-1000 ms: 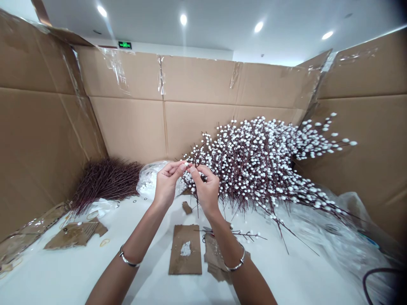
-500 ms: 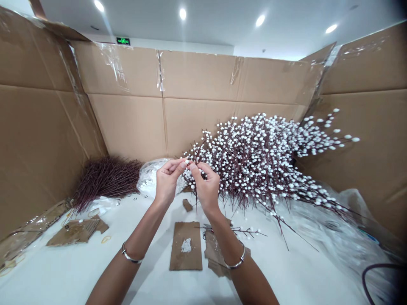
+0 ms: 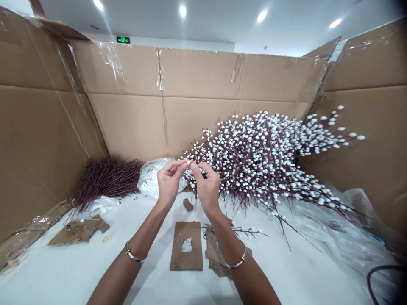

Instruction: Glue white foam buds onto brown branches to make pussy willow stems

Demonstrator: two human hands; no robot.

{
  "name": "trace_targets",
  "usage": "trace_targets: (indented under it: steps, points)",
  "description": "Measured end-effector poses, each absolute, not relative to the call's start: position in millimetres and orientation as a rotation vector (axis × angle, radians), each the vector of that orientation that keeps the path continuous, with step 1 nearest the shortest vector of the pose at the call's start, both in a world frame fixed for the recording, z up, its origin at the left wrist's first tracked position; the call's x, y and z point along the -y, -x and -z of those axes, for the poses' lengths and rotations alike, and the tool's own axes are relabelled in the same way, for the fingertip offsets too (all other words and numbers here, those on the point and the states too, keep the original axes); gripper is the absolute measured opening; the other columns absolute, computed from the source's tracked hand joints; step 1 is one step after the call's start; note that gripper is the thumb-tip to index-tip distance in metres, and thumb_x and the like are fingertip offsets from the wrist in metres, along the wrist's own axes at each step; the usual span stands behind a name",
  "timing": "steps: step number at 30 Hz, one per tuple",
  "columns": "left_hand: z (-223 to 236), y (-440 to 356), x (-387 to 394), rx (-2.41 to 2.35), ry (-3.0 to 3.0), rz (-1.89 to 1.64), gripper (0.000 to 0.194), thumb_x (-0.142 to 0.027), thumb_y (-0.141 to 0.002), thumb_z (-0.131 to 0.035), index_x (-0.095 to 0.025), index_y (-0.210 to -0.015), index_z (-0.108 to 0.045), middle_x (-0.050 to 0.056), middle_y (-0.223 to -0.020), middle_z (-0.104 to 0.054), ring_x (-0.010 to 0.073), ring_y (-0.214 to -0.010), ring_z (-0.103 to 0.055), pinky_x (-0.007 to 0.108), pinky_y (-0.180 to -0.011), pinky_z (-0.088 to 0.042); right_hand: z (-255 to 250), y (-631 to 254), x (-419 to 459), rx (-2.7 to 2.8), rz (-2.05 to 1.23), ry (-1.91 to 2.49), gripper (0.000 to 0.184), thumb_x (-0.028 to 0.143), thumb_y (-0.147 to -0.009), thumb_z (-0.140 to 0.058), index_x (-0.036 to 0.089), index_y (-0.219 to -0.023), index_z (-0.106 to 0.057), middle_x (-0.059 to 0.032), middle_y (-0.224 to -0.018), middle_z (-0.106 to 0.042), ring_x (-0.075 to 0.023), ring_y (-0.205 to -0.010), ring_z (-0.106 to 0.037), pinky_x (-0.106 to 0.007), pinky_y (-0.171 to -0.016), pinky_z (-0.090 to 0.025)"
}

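My left hand (image 3: 168, 181) is closed in a pinch on a small white foam berry (image 3: 188, 162). Fingertip to fingertip with it, my right hand (image 3: 207, 186) pinches a thin dark-brown stem (image 3: 196, 198), whose lower end hangs below the fingers. Where berry and stem meet is mostly hidden by the fingers. Behind my hands lies a big heap of brown branches (image 3: 260, 156) covered in white berries. A clear bag (image 3: 154, 176) of loose white berries sits just behind my left hand.
A cardboard piece (image 3: 178, 258) with a white paste smear (image 3: 186, 245) lies below my hands. Bare brown stems (image 3: 108, 180) are piled at left. Torn cardboard (image 3: 74, 232), a berry twig (image 3: 248, 231) and clear plastic (image 3: 343, 237) lie around. Cardboard walls (image 3: 197, 123) enclose the table.
My hands stay together at nearly the same spot, and the fingertips shift slightly at the berry. The camera view has moved a little.
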State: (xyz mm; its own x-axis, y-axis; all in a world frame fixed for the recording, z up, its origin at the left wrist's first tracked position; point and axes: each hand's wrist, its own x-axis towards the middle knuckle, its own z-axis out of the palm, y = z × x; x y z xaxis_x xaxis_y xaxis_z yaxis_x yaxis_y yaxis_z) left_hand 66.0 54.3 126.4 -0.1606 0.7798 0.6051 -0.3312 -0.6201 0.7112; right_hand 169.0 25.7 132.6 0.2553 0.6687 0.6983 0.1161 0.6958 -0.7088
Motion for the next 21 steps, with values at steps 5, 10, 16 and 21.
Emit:
trace_targets:
  steps: [5,10,16,21]
  points:
    - [-126,-64,-56,-0.577,-1.327,-1.877,0.019,-0.031,-0.073,-0.082,-0.02,-0.086,-0.075,0.004,-0.09,-0.078,0.0182,-0.089,-0.072,0.033,-0.087,-0.055,-134,-173,-28,1.31,-0.436,0.824,0.023,0.041,-0.09,-0.06,0.023,-0.08,-0.069,-0.0027,-0.085,-0.07,-0.0193,-0.085,-0.06,-0.036,-0.083,-0.046]
    - [-127,-67,-53,-0.568,-1.321,-1.866,0.02,-0.033,-0.074,-0.081,-0.02,-0.087,-0.074,0.005,-0.091,-0.078,0.0183,-0.087,-0.073,0.034,-0.088,-0.054,-134,-173,-27,1.342,-0.454,0.838,0.029,0.045,-0.095,-0.052,0.024,-0.083,-0.068,-0.0019,-0.081,-0.068,-0.0177,-0.079,-0.06,-0.034,-0.078,-0.045]
    - [-126,-36,-79,-1.034,-1.707,-1.779,0.033,-0.047,-0.091,-0.058,-0.018,-0.101,-0.071,0.009,-0.108,-0.075,0.02,-0.1,-0.069,0.029,-0.085,-0.053,-135,-175,-27,1.393,-0.39,0.848,0.036,0.042,-0.101,-0.039,0.026,-0.082,-0.065,-0.0013,-0.086,-0.073,-0.0185,-0.096,-0.063,-0.038,-0.097,-0.041]
    - [-99,20,-129,-1.926,-1.992,-1.209,0.025,-0.032,-0.091,-0.055,-0.017,-0.101,-0.072,0.01,-0.109,-0.074,0.0273,-0.103,-0.067,0.036,-0.088,-0.049,-139,-181,-25,1.424,-0.413,0.846,0.038,0.041,-0.101,-0.039,0.025,-0.076,-0.063,-0.0017,-0.091,-0.074,-0.0186,-0.101,-0.064,-0.038,-0.1,-0.04]
